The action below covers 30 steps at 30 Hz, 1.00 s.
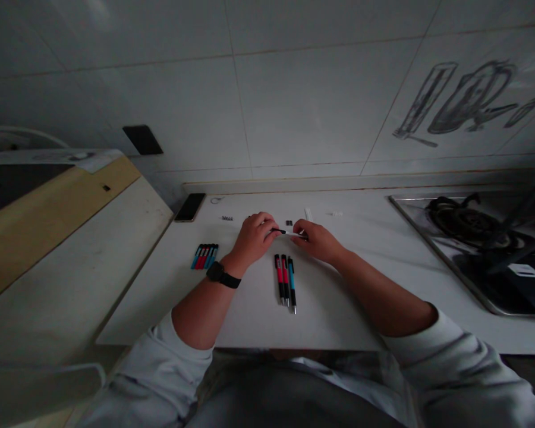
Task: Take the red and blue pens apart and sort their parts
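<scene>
White counter, and both hands meet around the middle of it. What are they holding, anyone?

Looks like a slim black-and-white pen part, lying crosswise between them, just above the countertop. The left hand pinches its dark end, thumb against fingers. The right hand has its fingers closed around the other end, so I can't tell what that tip looks like.

Ok, and the stuff around it?

Three click pens side by side just below the hands: two red pens and a blue pen, tips toward the person. Left of the left hand there's a row of short blue and red pen barrels.

And farther back?

Smartphone at the left, tiny black pieces near the fingers, gas stove over on the right.
</scene>
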### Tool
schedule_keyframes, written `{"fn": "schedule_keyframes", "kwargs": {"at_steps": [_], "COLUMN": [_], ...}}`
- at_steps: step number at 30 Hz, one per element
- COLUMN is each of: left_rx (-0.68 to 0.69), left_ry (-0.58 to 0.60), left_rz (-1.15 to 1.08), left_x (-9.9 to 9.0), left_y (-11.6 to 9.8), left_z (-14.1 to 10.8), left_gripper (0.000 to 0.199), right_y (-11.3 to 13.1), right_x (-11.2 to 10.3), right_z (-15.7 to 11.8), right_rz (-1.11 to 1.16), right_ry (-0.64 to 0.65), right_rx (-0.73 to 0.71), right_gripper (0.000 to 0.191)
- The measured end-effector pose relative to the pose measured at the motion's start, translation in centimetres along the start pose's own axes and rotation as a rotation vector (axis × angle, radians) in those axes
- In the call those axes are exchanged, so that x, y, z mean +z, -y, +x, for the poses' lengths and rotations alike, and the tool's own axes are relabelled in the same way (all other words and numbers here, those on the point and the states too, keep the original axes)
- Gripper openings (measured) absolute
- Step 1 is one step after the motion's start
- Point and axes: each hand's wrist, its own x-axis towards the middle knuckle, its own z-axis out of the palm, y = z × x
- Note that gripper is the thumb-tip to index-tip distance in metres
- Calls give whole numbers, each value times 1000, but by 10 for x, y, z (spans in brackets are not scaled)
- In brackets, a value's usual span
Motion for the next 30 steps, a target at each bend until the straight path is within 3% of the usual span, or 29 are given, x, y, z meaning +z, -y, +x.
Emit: {"fn": "schedule_keyframes", "kwargs": {"at_steps": [8,10,16,19,25,28,30], "left_rx": [-3,0,17,27,25,30,28], "left_ry": [36,43,45,46,54,60,65], "left_rz": [-12,-17,-22,-22,-14,-16,-18], "left_x": [3,4,4,4,6,7,7], "left_y": [2,2,2,3,3,4,5], "left_z": [-2,-2,-2,-2,-3,-3,-3], "left_gripper": [9,10,9,10,9,9,9], "right_y": [-3,-4,-4,-3,-5,-6,-4], "right_x": [2,3,4,4,4,4,3], "right_z": [0,0,0,0,1,0,0], "right_rz": [-28,-16,-11,23,16,47,55], "right_ry": [26,3,44,30,50,49,72], "right_rx": [13,10,3,28,0,25,19], "right_gripper": [15,24,13,26,11,24,22]}}
